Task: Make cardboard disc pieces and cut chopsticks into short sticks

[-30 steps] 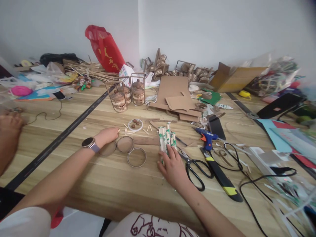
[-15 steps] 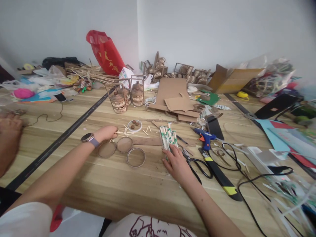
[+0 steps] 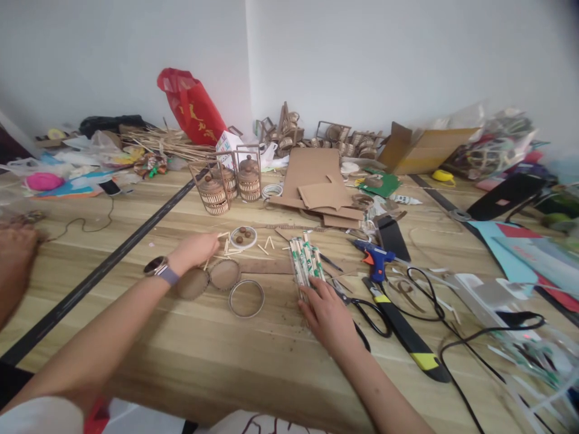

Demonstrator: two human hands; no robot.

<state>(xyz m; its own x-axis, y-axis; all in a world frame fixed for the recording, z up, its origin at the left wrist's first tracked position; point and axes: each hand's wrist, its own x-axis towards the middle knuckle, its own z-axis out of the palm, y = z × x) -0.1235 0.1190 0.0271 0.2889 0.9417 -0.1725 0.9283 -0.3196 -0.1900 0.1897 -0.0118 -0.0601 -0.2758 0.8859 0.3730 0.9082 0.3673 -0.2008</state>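
My left hand (image 3: 199, 248), wearing a watch, has its fingers drawn together at a short wooden stick (image 3: 224, 234) that pokes out from the fingertips. More short sticks (image 3: 233, 251) lie just beside it, around a white ring (image 3: 244, 245) with several brown beads (image 3: 239, 240) inside. Below that hand are two shallow brown round pieces (image 3: 225, 275) and a separate ring (image 3: 246, 299). My right hand (image 3: 328, 310) lies with fingers spread over the lower end of a bundle of paper-wrapped chopsticks (image 3: 306, 256) with green print. Black-handled scissors (image 3: 373, 316) lie next to it.
A blue glue gun (image 3: 377, 259), a black-and-yellow cutter (image 3: 409, 337) and loose cables lie at right. Behind are small lantern-like baskets (image 3: 214, 194), cardboard sheets (image 3: 312, 172) and a red bag (image 3: 192, 108). Another person's hand (image 3: 15, 247) rests at far left.
My left hand has moved slightly right towards the white ring, with the stick at its fingertips now angled upwards. My right hand still rests on the chopsticks. The whole view has shifted a little.
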